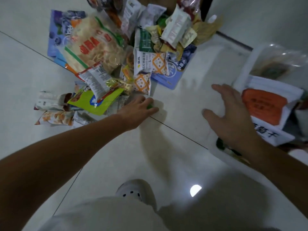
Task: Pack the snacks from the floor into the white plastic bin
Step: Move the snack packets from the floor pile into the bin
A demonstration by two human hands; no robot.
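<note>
A heap of snack packets (116,52) lies on the pale tiled floor, at the upper left and middle. My left hand (138,110) reaches to the heap's near edge, and its fingers curl round a small green packet (150,107) on the floor. My right hand (233,114) hovers with spread fingers over the floor, just left of the white plastic bin (246,67). Inside the bin lie a white pouch with an orange label (266,107) and a clear bag (280,64).
A big bag of pale crisps (93,45) and a blue pouch (56,37) lie at the heap's left. A yellow-green packet (93,100) sits near my left hand. My white shoe (133,190) stands on the floor below. A dark strip (233,39) runs behind the bin.
</note>
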